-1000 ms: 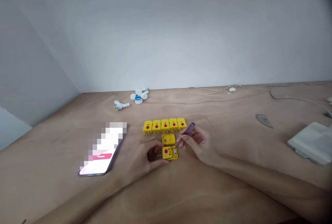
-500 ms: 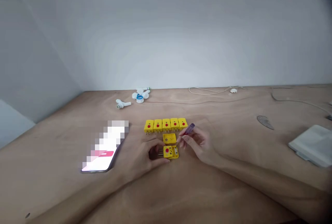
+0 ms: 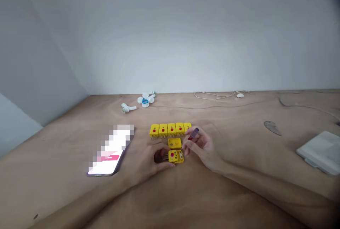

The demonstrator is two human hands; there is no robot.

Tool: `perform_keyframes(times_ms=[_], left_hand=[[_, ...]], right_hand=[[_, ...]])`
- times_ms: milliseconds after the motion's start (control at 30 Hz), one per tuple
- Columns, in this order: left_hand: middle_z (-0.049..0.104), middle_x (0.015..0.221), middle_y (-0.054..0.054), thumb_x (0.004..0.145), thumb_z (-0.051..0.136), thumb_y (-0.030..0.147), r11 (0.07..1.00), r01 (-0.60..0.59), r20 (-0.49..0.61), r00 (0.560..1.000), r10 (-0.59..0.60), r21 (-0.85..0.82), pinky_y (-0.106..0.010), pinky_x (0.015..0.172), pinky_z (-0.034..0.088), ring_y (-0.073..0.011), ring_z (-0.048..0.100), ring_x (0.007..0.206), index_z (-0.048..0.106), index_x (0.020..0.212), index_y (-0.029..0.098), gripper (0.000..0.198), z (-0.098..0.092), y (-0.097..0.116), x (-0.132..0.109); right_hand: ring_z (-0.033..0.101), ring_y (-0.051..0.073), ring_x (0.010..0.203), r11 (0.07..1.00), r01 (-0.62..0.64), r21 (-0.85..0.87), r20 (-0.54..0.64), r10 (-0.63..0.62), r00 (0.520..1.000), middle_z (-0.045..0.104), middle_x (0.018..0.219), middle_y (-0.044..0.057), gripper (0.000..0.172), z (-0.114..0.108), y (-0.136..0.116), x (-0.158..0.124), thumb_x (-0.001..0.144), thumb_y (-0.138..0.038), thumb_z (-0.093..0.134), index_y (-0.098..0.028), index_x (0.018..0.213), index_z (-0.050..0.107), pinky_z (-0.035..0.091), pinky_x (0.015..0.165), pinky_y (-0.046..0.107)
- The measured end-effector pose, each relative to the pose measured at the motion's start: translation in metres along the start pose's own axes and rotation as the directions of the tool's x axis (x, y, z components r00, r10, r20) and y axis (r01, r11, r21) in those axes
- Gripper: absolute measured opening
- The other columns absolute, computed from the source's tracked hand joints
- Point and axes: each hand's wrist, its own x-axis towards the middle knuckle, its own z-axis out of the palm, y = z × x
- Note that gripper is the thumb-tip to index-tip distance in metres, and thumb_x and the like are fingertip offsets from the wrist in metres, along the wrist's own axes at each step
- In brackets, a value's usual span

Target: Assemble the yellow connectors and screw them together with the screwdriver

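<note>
Thumb and fingers of my left hand (image 3: 155,158) grip an uncovered yellow connector (image 3: 175,156) from its left side, around its metal pins. The connector has a red dot and shows its inside at the right end. My right hand (image 3: 200,146) pinches a small screwdriver with a purple handle (image 3: 195,132); its tip is too small to make out near the connector. Just above the connector lies a loose yellow cover (image 3: 174,143). Behind that stands a row of several closed yellow connectors (image 3: 171,129) with red dots, the rightmost partly hidden by my right hand.
A lit phone (image 3: 111,154) lies to the left on the wooden table (image 3: 228,119). White plastic fittings (image 3: 145,100) and another white fitting (image 3: 128,108) are at the back left. A thin cord (image 3: 212,97) lies by the wall, and a pale case (image 3: 320,153) at the right.
The view has shifted slightly. My right hand has turned a little with the screwdriver and now covers part of the rightmost connector. My left hand keeps its grip.
</note>
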Motion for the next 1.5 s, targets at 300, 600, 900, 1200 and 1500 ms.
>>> perform_keyframes(times_ms=[300, 600, 900, 1200, 1500], left_hand=[[0.06, 0.076, 0.0, 0.086, 0.072, 0.049, 1.0, 0.013, 0.006, 1.0, -0.013, 0.016, -0.026, 0.058, 0.038, -0.0166, 0.051, 0.066, 0.07, 0.098, 0.019, 0.032, 0.002, -0.003, -0.001], [0.06, 0.076, -0.001, 0.087, 0.071, 0.048, 0.999, 0.037, -0.055, 0.998, -0.036, 0.034, -0.025, 0.055, 0.037, -0.0153, 0.051, 0.064, 0.07, 0.094, 0.018, 0.031, -0.002, 0.006, -0.001], [0.061, 0.074, 0.0, 0.087, 0.071, 0.049, 0.998, 0.059, -0.036, 0.998, -0.059, 0.01, -0.026, 0.056, 0.038, -0.0165, 0.052, 0.064, 0.072, 0.103, 0.02, 0.033, -0.005, 0.009, -0.003], [0.065, 0.082, -0.002, 0.092, 0.068, 0.05, 1.0, 0.008, -0.039, 0.999, -0.008, 0.0, -0.025, 0.058, 0.038, -0.0162, 0.053, 0.067, 0.073, 0.107, 0.02, 0.034, -0.002, 0.001, -0.002], [0.067, 0.087, -0.003, 0.092, 0.068, 0.049, 1.0, -0.005, -0.039, 0.999, 0.005, -0.013, -0.025, 0.06, 0.04, -0.0164, 0.055, 0.068, 0.074, 0.108, 0.02, 0.033, -0.004, 0.005, -0.003]], right_hand=[[0.066, 0.014, 0.055, 1.0, -0.01, 0.005, -0.07, 0.011, 0.997, 0.075, 0.079, 0.004, 0.027, 0.002, 0.001, 0.003, 0.089, -0.044, 0.075, -0.019, 0.092, 0.064, 0.055, 0.052, 0.026], [0.067, 0.014, 0.065, 0.999, 0.02, -0.044, -0.013, -0.021, 1.0, 0.072, 0.086, 0.004, 0.025, -0.001, 0.001, 0.0, 0.096, -0.045, 0.066, -0.02, 0.096, 0.064, 0.057, 0.062, 0.027], [0.065, 0.012, 0.054, 1.0, 0.002, 0.018, -0.162, 0.001, 0.987, 0.075, 0.077, 0.003, 0.028, 0.001, 0.002, 0.003, 0.087, -0.041, 0.078, -0.018, 0.085, 0.062, 0.053, 0.052, 0.023], [0.064, 0.012, 0.061, 0.997, 0.058, -0.052, -0.065, -0.061, 0.996, 0.074, 0.084, 0.005, 0.025, -0.004, 0.004, 0.001, 0.1, -0.043, 0.062, -0.019, 0.095, 0.066, 0.053, 0.06, 0.025], [0.065, 0.013, 0.058, 1.0, -0.004, 0.025, -0.113, 0.006, 0.994, 0.072, 0.076, 0.0, 0.032, -0.003, 0.002, 0.003, 0.082, -0.042, 0.082, -0.021, 0.092, 0.061, 0.054, 0.055, 0.025]])
